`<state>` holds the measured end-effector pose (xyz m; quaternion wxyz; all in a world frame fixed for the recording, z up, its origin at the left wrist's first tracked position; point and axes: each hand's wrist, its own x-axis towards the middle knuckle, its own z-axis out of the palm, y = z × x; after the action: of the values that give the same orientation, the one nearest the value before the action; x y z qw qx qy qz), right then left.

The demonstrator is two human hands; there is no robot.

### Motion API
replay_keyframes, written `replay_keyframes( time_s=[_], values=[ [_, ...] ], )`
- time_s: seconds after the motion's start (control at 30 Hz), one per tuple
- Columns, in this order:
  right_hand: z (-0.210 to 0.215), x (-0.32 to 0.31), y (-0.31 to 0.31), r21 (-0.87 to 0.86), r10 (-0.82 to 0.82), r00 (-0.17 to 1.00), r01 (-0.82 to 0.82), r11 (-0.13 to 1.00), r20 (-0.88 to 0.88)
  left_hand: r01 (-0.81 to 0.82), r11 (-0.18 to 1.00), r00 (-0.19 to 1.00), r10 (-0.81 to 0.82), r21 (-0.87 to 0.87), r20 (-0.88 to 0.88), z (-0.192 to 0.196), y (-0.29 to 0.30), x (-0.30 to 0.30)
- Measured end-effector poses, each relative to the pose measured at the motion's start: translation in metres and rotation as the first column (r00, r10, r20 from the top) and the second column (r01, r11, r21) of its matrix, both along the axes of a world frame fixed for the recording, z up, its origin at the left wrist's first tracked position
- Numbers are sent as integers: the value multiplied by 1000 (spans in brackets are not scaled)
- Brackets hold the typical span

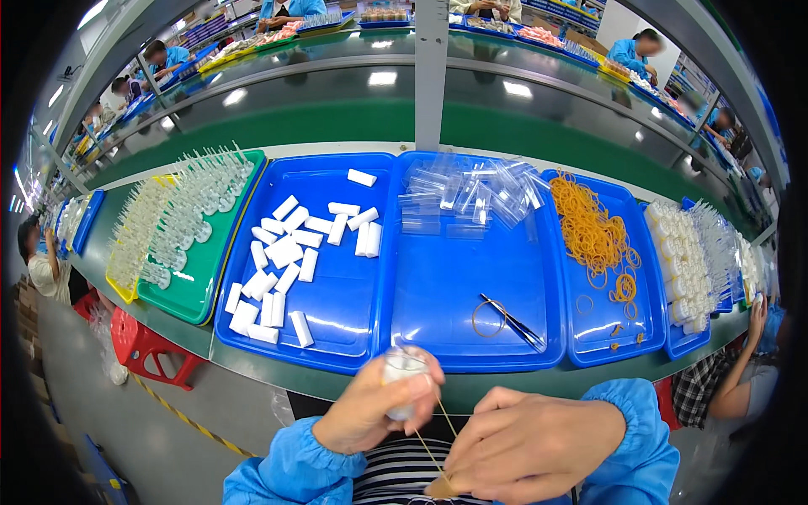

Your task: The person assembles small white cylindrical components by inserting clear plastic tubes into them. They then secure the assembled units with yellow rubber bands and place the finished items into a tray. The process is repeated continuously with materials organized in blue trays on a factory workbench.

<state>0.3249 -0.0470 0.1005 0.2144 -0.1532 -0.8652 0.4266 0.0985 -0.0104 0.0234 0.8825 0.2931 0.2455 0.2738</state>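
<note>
My left hand is closed round a white cylinder with a clear, shiny surface, blurred by motion. A thin rubber band runs in two taut strands from beside the cylinder down to my right hand. The fingers of that hand are bent and pinched on the band's lower end. Beyond both hands, tweezers lie in a blue tray with one loose rubber band around their tips. Clear plastic sleeves are heaped at that tray's far end.
Left, white cylindrical pieces lie in another blue tray, beside a green tray of clear stemmed parts. Right are a tray of orange rubber bands and white rolls. A red stool stands left; co-workers sit around.
</note>
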Motion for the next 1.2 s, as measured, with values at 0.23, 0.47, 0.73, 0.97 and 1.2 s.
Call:
replay_keyframes(
  time_s=[0.23,0.47,0.73,0.97,1.2],
  values=[
    [-35,-17,1,327,-520,842,537,778,-145,-122,880,992,120,-459,-35,1,-37,20],
    [-54,-9,9,-432,-614,766,496,753,-191,-290,482,787,612,827,-81,-8,-19,15],
    [-41,-31,9,330,-660,747,643,691,-76,185,189,644,718,965,-264,-16,-16,19],
    [-45,-33,19,13,-592,805,593,805,-48,-15,399,816,534,917,-219,-23,-19,23],
    [-52,-12,14,379,-580,813,554,741,-52,9,991,1000,-10,131,6,-2,-8,7]
  ],
)
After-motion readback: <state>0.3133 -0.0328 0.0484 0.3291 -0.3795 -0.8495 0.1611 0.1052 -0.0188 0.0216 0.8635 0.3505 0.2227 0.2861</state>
